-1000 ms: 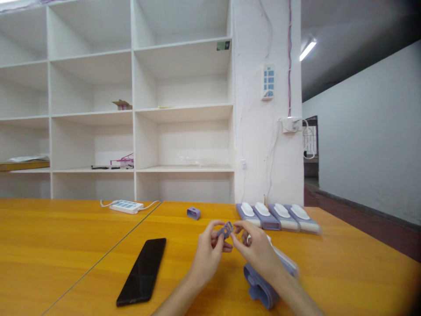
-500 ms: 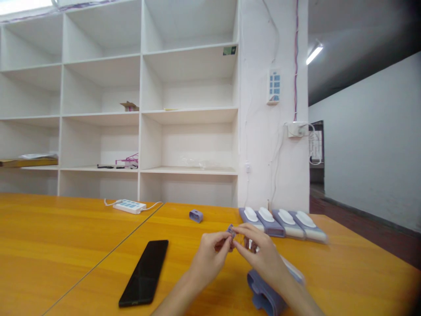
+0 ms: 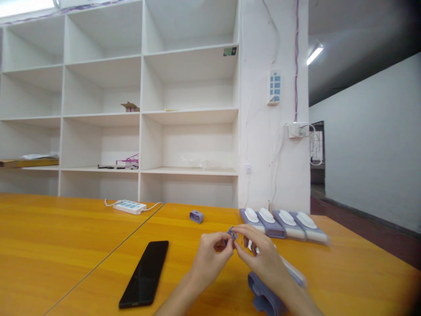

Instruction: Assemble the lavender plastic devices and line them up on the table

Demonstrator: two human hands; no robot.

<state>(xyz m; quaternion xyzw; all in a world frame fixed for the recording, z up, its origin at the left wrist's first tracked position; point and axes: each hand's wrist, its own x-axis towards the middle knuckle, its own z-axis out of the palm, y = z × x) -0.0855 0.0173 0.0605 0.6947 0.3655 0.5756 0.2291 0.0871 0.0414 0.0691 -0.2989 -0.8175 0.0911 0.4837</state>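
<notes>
Above the orange table, my left hand (image 3: pixel 212 256) pinches a small purple plastic part (image 3: pixel 231 232) between thumb and fingers. My right hand (image 3: pixel 259 252) meets it from the other side, its thumb and index fingertip closed on the same part. Fingers cover most of the part, so its full shape cannot be made out. Under my right wrist lies a hollow purple housing (image 3: pixel 263 292); beside it a white-and-purple piece (image 3: pixel 294 272) is partly hidden by my right hand and forearm. Farther back sits a small purple sleeve-like piece (image 3: pixel 196 216) with an opening.
Several purple-and-white units (image 3: pixel 279 224) stand in a row at the table's back right. A black phone (image 3: pixel 144 274) lies left of my hands. Behind it is a white power strip (image 3: pixel 130 206) with its cord. White shelving (image 3: pixel 189 171) rises beyond the table.
Both hands stay together, with only a slight shift of the fingers around the small purple part. Nothing else on the table has visibly moved.
</notes>
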